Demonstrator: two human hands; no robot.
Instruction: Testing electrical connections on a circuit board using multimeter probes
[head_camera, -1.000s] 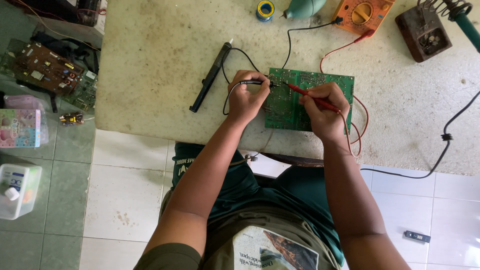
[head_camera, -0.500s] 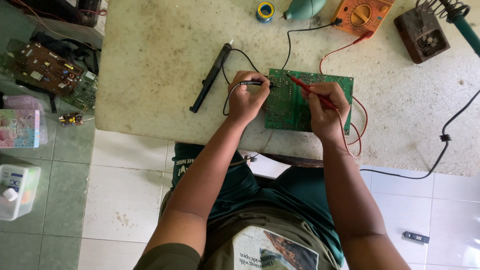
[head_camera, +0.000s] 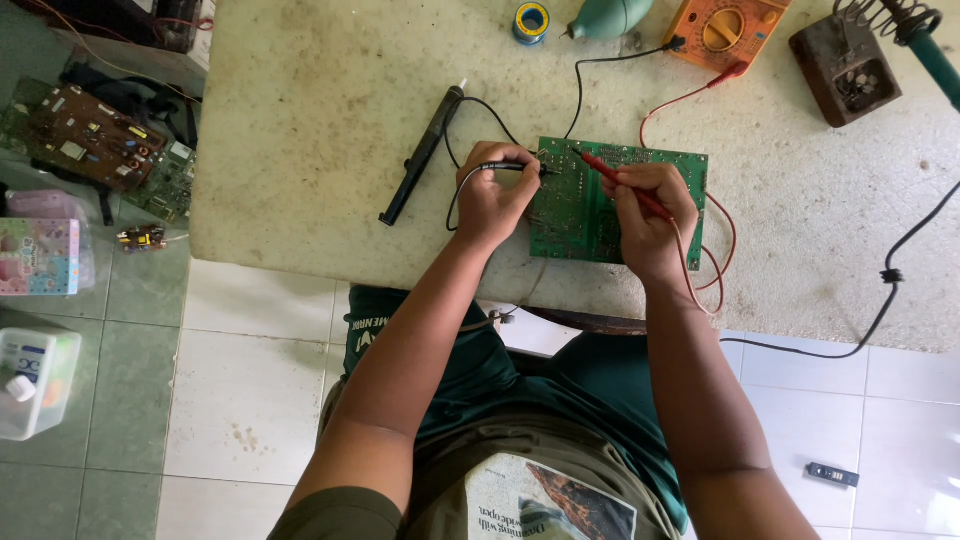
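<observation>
Green and studded with solder points, the circuit board (head_camera: 600, 205) lay flat on the pale, stained tabletop (head_camera: 310, 130), close to its near edge, in the head view. Both forearms reached forward from the seated person's body, elbows low and wrists slightly bent down onto the work.

The left hand (head_camera: 492, 197) rested at the board's left edge, its fingers (head_camera: 500, 160) curled tight around a black probe (head_camera: 520, 168) held level, tip pointing right onto the board. The right hand (head_camera: 645, 215) lay over the board's middle, fingers (head_camera: 640, 180) pinched around a red probe (head_camera: 612, 176) held like a pen, slanting up and to the left with its tip touching the board near the upper left part.

A black lead (head_camera: 590, 85) and a red lead (head_camera: 685, 98) ran from the probes up to an orange multimeter (head_camera: 725, 28) at the far edge. A black pen-shaped tool (head_camera: 425, 155) lay just left of the left hand, apart from it. Farther back stood a solder spool (head_camera: 531, 20), a teal rubber blower (head_camera: 612, 16) and a soldering iron stand (head_camera: 848, 68). Another circuit board (head_camera: 90, 140) lay on the floor to the left.
</observation>
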